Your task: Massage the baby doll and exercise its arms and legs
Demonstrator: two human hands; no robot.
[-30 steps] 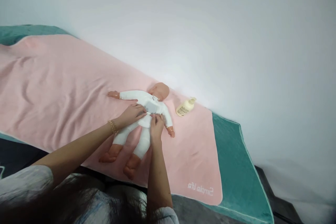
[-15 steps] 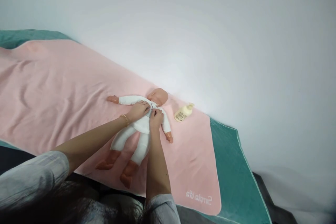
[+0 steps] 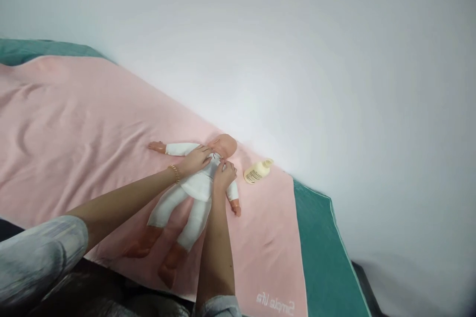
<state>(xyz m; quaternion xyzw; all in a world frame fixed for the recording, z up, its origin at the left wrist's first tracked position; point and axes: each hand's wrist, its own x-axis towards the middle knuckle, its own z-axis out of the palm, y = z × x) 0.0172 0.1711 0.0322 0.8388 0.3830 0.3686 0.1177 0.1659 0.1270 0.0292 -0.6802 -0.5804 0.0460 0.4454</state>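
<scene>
A baby doll with a white cloth body, bald head and plastic hands and feet lies on its back, arms spread. Flat on the doll's chest and shoulder rests my left hand, its fingers stretched out. My right hand is closed at the other side of the chest, just below the neck, thumb and fingers pressed together. What it pinches is too small to make out. Between the two hands, a thin dark cord shows at the doll's neck.
Under the doll spreads a pink blanket with wrinkles on its left side. A cream pump bottle leans beside the doll, close to the white wall. Green cloth shows beyond the blanket's right edge.
The view has shifted slightly, so the doll's head and the bottle sit lower. My right hand has shifted a little towards the doll's neck and its fingers are curled more tightly.
</scene>
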